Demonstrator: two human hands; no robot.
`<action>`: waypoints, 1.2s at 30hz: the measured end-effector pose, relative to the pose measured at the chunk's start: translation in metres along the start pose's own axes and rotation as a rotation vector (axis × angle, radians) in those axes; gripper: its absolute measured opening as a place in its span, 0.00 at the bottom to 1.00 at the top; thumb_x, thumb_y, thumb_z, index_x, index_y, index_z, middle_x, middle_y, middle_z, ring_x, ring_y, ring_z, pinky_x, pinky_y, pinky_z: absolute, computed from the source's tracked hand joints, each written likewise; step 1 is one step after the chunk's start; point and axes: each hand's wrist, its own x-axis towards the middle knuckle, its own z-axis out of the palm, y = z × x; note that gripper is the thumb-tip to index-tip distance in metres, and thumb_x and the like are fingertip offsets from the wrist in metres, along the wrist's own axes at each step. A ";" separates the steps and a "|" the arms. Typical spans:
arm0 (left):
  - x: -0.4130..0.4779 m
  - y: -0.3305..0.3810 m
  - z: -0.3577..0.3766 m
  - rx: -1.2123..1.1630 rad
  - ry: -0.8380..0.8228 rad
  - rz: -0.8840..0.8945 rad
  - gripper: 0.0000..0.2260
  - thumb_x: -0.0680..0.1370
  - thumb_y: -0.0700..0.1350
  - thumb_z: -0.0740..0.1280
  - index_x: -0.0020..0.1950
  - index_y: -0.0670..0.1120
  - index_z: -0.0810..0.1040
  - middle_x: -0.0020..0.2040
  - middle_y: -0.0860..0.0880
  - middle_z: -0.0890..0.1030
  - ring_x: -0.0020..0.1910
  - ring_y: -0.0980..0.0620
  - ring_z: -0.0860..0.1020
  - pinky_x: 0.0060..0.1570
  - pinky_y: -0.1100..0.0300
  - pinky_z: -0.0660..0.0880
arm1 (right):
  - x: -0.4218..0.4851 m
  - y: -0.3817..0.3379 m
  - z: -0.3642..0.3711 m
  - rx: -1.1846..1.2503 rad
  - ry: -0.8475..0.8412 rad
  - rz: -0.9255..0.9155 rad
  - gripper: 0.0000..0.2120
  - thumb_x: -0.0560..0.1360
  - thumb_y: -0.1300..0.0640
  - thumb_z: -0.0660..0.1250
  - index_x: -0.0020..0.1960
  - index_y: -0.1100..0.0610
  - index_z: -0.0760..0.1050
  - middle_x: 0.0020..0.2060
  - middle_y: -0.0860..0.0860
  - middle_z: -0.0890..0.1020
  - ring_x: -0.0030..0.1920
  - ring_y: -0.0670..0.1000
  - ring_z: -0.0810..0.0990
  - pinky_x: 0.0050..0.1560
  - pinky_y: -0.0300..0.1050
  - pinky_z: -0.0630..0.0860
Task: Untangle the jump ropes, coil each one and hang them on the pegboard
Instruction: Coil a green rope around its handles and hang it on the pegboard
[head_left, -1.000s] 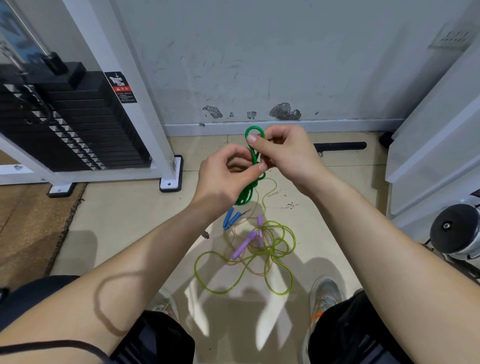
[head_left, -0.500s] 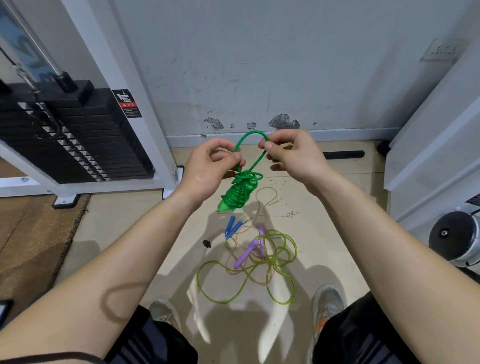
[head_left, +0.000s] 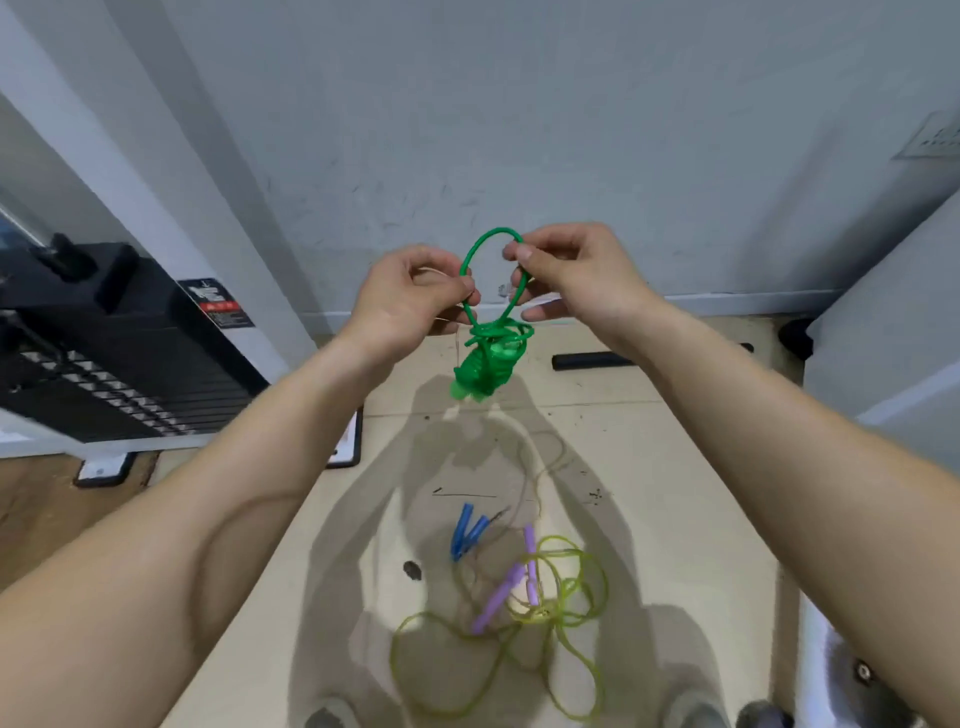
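A green jump rope (head_left: 488, 364) hangs as a tight wound bundle with a loop standing up above it. My left hand (head_left: 415, 296) pinches the left side of that loop, and my right hand (head_left: 566, 275) pinches the right side near the top. On the floor below lies a tangle: a yellow-green rope (head_left: 566, 618) with purple handles (head_left: 498, 597), and a thin brownish rope with blue handles (head_left: 467, 530). No pegboard is in view.
A black weight stack (head_left: 119, 358) in a white frame stands at the left. A white machine panel (head_left: 893, 332) rises at the right, with a black bar (head_left: 592, 360) on the floor by the wall. My shoes (head_left: 691, 712) sit at the bottom edge.
Both hands have lifted the green rope higher and pulled its top loop wider. The view has tilted upward, so the floor tangle sits lower in the frame.
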 end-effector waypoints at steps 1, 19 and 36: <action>0.008 0.015 -0.002 0.003 0.008 -0.014 0.04 0.79 0.37 0.70 0.48 0.45 0.77 0.37 0.48 0.84 0.31 0.54 0.80 0.35 0.63 0.78 | 0.009 -0.013 -0.004 0.009 -0.001 0.015 0.05 0.81 0.59 0.66 0.49 0.58 0.80 0.37 0.52 0.80 0.37 0.51 0.80 0.40 0.48 0.82; -0.004 0.484 -0.052 0.058 -0.039 -0.036 0.04 0.78 0.41 0.71 0.52 0.43 0.79 0.46 0.44 0.86 0.41 0.50 0.84 0.46 0.56 0.80 | 0.015 -0.465 -0.114 0.028 0.005 0.047 0.06 0.81 0.57 0.67 0.51 0.58 0.82 0.40 0.52 0.82 0.39 0.50 0.82 0.40 0.48 0.82; 0.000 0.733 -0.074 0.135 -0.034 0.300 0.04 0.79 0.40 0.71 0.51 0.41 0.78 0.44 0.40 0.86 0.37 0.47 0.82 0.41 0.56 0.79 | 0.011 -0.698 -0.174 0.051 0.129 -0.204 0.07 0.81 0.57 0.67 0.51 0.60 0.81 0.39 0.51 0.82 0.36 0.49 0.81 0.37 0.46 0.82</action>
